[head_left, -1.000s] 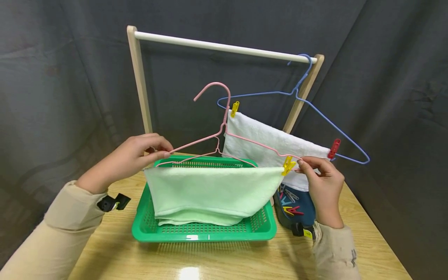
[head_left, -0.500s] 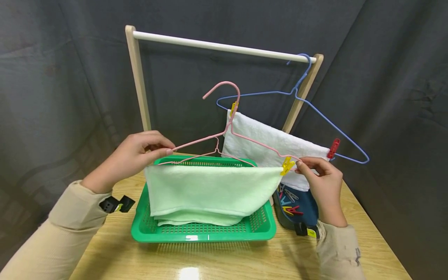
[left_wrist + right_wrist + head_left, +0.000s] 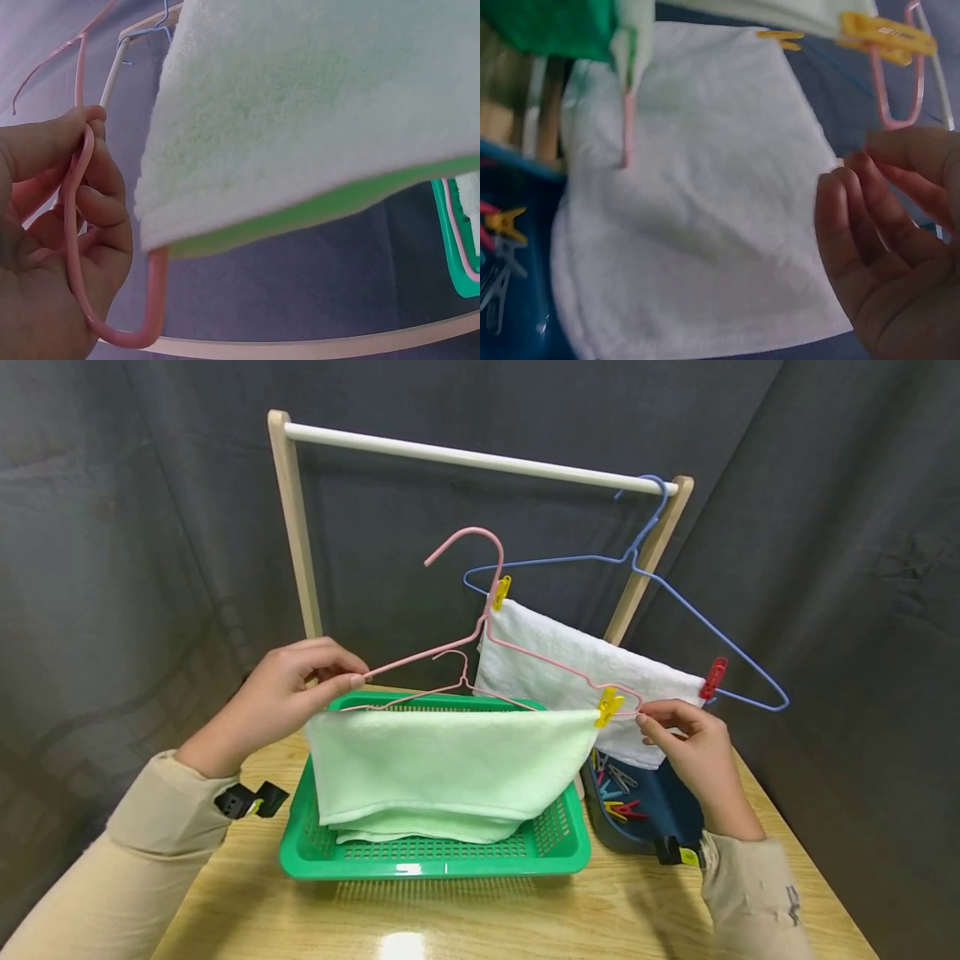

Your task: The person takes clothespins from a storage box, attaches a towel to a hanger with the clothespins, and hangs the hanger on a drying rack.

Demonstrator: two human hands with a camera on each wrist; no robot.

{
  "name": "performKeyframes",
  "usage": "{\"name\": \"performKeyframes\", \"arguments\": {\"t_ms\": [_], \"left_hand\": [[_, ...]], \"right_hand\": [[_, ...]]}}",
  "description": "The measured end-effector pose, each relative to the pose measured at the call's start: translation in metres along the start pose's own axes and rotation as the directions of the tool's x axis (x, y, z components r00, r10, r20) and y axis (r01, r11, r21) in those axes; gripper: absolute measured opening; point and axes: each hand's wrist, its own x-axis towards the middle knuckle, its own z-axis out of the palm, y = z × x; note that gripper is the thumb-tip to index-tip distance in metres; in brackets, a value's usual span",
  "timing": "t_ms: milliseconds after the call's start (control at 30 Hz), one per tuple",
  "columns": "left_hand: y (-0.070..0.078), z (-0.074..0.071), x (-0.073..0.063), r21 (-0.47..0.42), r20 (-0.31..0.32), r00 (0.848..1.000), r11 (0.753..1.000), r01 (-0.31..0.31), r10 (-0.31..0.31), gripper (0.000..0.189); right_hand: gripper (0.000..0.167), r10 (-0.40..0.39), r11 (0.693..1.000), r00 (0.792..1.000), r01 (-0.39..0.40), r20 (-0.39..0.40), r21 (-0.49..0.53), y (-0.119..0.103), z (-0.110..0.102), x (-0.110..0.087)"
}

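My left hand [image 3: 300, 689] pinches the left end of a pink hanger [image 3: 420, 657] between thumb and fingers. Over the hanger's lower bar drapes a folded light green towel [image 3: 450, 752], held up above the green basket [image 3: 435, 868]. A yellow clothespin [image 3: 610, 707] clips the towel's right corner to that bar. My right hand [image 3: 693, 747] hovers beside the hanger's right end, its fingers loosely bent. In the right wrist view the hanger's looped end shows just above the fingertips, and nothing sits between them.
Behind stands a rack with a white rail [image 3: 480, 462]. A blue hanger [image 3: 697, 614] on it carries a white towel [image 3: 547, 631] with yellow and red clothespins. A dark blue bin [image 3: 678, 802] at right holds several clothespins. Another pink hanger [image 3: 427, 696] rises from the basket.
My right hand has let go of the hanger's right end and shifted slightly right. The hanger and green towel have tilted up a little at the right; the left hand keeps its pinch.
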Motion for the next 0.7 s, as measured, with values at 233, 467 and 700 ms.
{"name": "performKeyframes", "arguments": {"t_ms": [233, 467, 700], "left_hand": [[-0.001, 0.000, -0.002, -0.002, -0.004, 1.000, 1.000, -0.006, 0.006, 0.009], [-0.001, -0.002, -0.004, -0.009, -0.015, 1.000, 1.000, -0.009, 0.009, 0.010], [-0.002, -0.001, -0.004, -0.013, -0.010, 1.000, 1.000, -0.003, 0.003, 0.011]], "right_hand": [[0.014, -0.029, 0.997, 0.954, 0.050, 0.298, -0.063, 0.018, 0.001, 0.009], [0.008, -0.023, 0.983, 0.849, 0.117, 0.528, -0.145, 0.043, 0.008, 0.021], [0.004, 0.007, 0.971, 0.780, 0.145, 0.625, -0.191, 0.063, 0.016, 0.028]]}}
